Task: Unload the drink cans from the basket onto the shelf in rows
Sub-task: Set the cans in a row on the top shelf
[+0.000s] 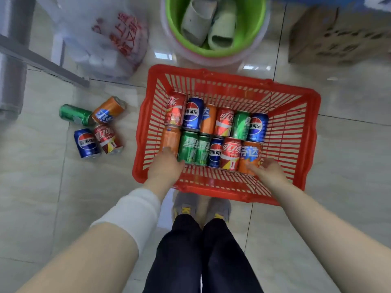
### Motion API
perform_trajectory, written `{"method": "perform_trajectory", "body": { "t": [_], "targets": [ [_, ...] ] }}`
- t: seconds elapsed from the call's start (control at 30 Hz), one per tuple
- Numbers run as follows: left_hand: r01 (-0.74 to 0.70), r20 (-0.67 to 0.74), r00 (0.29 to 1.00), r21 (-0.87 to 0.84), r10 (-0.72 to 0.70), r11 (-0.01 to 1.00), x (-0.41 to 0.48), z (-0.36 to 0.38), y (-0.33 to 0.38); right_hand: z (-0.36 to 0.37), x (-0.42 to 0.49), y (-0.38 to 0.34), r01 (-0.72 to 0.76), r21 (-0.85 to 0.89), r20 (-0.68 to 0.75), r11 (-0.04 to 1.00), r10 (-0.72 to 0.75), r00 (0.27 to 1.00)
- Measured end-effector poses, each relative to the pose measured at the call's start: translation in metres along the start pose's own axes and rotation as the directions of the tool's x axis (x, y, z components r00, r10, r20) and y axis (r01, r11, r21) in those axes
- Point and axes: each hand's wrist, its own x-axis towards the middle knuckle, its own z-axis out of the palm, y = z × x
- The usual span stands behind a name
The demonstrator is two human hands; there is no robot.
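A red plastic basket (232, 78) stands on the tiled floor in front of my feet. Several drink cans lie in it in two rows: red, blue, orange and green. My left hand (165, 168) reaches over the near rim, with its fingers resting on the near end of the leftmost orange can (170, 137) and not closed around it. At the other end of the near row, the spread fingers of my right hand (268, 172) touch the orange can (250, 154). Several more cans (95, 127) lie loose on the floor to the left of the basket.
A grey metal frame (42, 60) stands at the far left. Behind the basket are a white plastic bag (101, 39), a green basin (249, 39) holding slippers, and a cardboard box (338, 34) at the right. My shoes (186, 206) touch the basket's near edge.
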Motion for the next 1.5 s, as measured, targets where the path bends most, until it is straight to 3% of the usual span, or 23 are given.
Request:
{"method": "perform_trajectory", "body": {
  "t": [0.17, 0.3, 0.67, 0.8, 1.03, 1.33, 1.5],
  "targets": [
    [0.143, -0.11, 0.984, -0.006, -0.143, 0.99, 0.086, 0.042, -0.009, 0.025, 0.092, 0.025, -0.059, 0.087, -0.083, 0.994, 0.066, 0.994],
    [0.257, -0.223, 0.944, 0.036, -0.243, 0.966, 0.104, 0.061, -0.002, 0.04, 0.131, 0.037, -0.095, 0.069, -0.141, 0.993, 0.104, 0.985],
    [0.226, -0.404, 0.903, 0.16, -0.145, 0.961, 0.105, 0.082, -0.014, 0.042, 0.135, 0.041, -0.123, 0.102, -0.154, 0.987, 0.137, 0.978],
    [0.266, -0.451, 0.868, 0.071, -0.207, 0.961, 0.107, 0.086, -0.012, 0.041, 0.137, 0.042, -0.153, 0.064, -0.148, 0.986, 0.161, 0.976],
    [0.292, -0.464, 0.85, 0.026, -0.247, 0.956, 0.112, 0.095, -0.012, 0.042, 0.137, 0.042, -0.127, 0.042, -0.196, 0.991, 0.132, 0.972],
    [0.224, -0.371, 0.91, 0.067, -0.184, 0.972, 0.094, 0.07, -0.014, 0.026, 0.132, 0.036, -0.117, -0.138, -0.222, 0.983, 0.085, 0.971],
    [0.187, -0.311, 0.936, 0.05, -0.163, 0.981, 0.092, 0.058, -0.013, 0.017, 0.12, 0.034, -0.088, -0.117, -0.208, 0.989, 0.062, 0.976]
  ]
}}
